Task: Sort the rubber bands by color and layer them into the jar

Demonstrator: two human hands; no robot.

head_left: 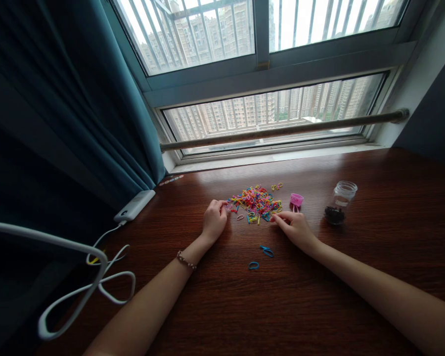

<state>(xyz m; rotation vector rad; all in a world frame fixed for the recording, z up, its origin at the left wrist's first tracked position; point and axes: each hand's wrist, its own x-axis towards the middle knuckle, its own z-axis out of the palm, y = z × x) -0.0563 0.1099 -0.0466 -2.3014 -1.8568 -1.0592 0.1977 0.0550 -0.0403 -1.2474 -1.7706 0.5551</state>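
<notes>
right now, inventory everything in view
Table: one, brown, foreground
Heap of bands: many, multicoloured, centre
Loose bands: several, blue, pink, yellow, around heap
Pink item: one, pink, right of heap
Jar: one, clear with dark contents, right
White box: one, white, left
Cables: uncertain, white, left
Curtain: one, blue, left
Window: one, grey, beyond table
Rail: one, grey, across window
Buildings: several, beige, outside
Wall: one, grey, right
Bracelet: one, brownish, left wrist
Left hand: one, bare, heap's left
Right hand: one, bare, heap's right
</notes>
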